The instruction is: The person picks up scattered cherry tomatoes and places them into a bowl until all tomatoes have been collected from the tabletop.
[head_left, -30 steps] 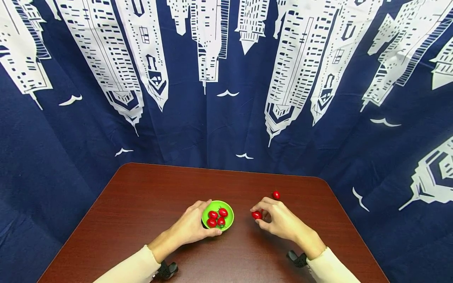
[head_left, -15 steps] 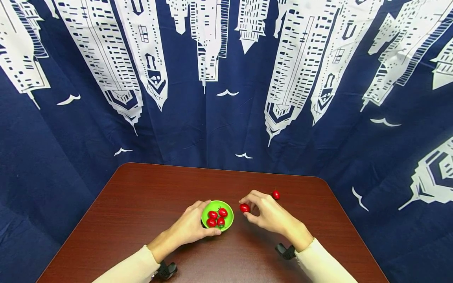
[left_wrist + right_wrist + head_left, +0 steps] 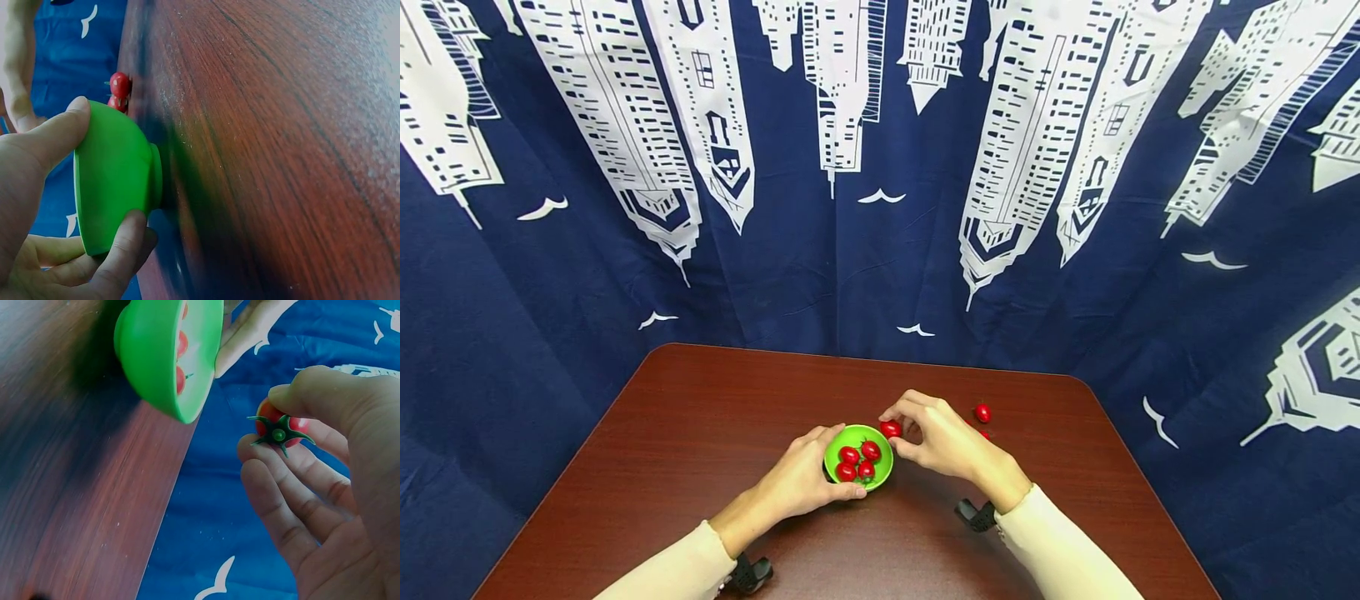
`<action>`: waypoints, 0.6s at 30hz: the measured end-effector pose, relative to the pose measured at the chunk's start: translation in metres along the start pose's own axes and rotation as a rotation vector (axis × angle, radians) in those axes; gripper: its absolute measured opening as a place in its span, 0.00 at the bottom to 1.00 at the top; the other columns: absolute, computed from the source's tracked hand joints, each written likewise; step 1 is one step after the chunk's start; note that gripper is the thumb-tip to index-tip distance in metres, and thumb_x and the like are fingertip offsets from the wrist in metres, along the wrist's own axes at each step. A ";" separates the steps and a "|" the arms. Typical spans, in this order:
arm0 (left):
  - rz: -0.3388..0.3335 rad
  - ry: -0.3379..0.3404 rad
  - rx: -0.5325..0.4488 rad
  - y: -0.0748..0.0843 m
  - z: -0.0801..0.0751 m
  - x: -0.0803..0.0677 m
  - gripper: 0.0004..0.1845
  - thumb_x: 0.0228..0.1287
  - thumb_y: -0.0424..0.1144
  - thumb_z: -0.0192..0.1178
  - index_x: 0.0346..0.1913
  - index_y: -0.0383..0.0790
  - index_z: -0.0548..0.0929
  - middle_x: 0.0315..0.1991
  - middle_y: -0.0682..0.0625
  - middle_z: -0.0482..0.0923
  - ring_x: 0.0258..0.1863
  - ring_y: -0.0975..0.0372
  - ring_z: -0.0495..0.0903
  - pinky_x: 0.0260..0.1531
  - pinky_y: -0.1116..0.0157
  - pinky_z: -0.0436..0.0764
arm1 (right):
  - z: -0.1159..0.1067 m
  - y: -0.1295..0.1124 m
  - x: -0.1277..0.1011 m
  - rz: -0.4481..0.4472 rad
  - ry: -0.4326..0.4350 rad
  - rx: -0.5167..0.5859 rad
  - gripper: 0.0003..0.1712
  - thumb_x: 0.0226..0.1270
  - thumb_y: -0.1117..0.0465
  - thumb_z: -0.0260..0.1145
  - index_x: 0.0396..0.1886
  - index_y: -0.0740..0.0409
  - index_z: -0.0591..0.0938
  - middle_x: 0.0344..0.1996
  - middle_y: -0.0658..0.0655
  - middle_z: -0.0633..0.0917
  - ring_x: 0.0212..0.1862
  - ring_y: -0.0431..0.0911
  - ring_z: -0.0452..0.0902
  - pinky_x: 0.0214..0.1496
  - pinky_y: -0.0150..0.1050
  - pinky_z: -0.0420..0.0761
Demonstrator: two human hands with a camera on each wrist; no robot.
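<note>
Biggest thing by far is a navy cloth (image 3: 790, 275) with an upside-down white skyline print, filling 12 o'clock if you centre the clock on the plain green bowl (image 3: 115, 178) in the head view. Then there's a reddish-brown wood-grain surface (image 3: 737, 392), and cream sleeves (image 3: 677, 562) coming in from about 8 and 4. Left hand (image 3: 805, 481) is at 8 to 9, wrapped around the bowl, thumb at 6 and fingertips near 11. Right hand (image 3: 943, 442), between 2 and 3, is pinching a red cherry tomato (image 3: 280, 427) just off the rim at 2, not touching it. Inside the bowl I count four more tomatoes (image 3: 871, 451). Two loose ones (image 3: 982, 413) are out past 2, one partly hidden behind that hand.
</note>
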State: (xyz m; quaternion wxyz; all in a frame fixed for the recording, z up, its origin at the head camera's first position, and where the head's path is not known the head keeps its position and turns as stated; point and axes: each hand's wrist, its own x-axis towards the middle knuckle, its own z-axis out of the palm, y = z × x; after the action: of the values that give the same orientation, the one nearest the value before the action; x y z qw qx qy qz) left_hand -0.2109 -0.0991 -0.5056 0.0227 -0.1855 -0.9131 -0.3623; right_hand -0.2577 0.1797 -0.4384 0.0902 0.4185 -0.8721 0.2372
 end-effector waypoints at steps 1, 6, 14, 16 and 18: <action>0.001 -0.001 -0.001 0.000 0.000 0.000 0.61 0.55 0.59 0.92 0.83 0.29 0.77 0.69 0.38 0.87 0.67 0.41 0.86 0.68 0.40 0.90 | 0.001 -0.001 0.002 0.002 -0.005 -0.001 0.18 0.71 0.66 0.83 0.58 0.55 0.93 0.50 0.52 0.92 0.42 0.41 0.91 0.46 0.29 0.90; 0.002 -0.002 -0.001 -0.001 0.000 0.000 0.60 0.55 0.59 0.92 0.83 0.29 0.77 0.70 0.37 0.87 0.68 0.40 0.86 0.69 0.40 0.90 | 0.006 -0.004 0.014 0.010 -0.022 -0.006 0.17 0.72 0.65 0.82 0.58 0.54 0.93 0.50 0.51 0.91 0.43 0.41 0.90 0.47 0.29 0.91; 0.002 -0.011 -0.008 -0.002 -0.001 0.000 0.60 0.55 0.60 0.92 0.83 0.29 0.77 0.71 0.36 0.86 0.67 0.43 0.88 0.68 0.42 0.91 | 0.014 -0.005 0.027 -0.020 -0.034 0.009 0.16 0.73 0.66 0.82 0.58 0.56 0.93 0.49 0.53 0.92 0.43 0.42 0.91 0.48 0.29 0.91; 0.001 -0.013 -0.009 -0.002 -0.001 0.001 0.60 0.55 0.60 0.92 0.83 0.29 0.77 0.72 0.35 0.86 0.67 0.43 0.88 0.69 0.42 0.91 | 0.017 -0.006 0.030 -0.027 -0.033 0.014 0.16 0.72 0.66 0.81 0.58 0.57 0.93 0.49 0.53 0.92 0.43 0.42 0.91 0.47 0.29 0.90; 0.002 -0.014 -0.005 -0.003 -0.001 0.001 0.60 0.55 0.60 0.92 0.83 0.29 0.77 0.73 0.34 0.85 0.68 0.42 0.88 0.70 0.42 0.90 | 0.019 -0.007 0.032 -0.029 -0.032 0.018 0.17 0.72 0.66 0.81 0.58 0.57 0.93 0.49 0.53 0.92 0.43 0.42 0.91 0.46 0.30 0.90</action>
State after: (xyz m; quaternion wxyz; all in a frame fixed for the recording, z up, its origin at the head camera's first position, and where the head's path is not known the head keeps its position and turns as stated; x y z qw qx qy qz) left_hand -0.2127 -0.1011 -0.5070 0.0164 -0.1891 -0.9121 -0.3634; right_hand -0.2719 0.1446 -0.4411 0.0758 0.4355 -0.8651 0.2372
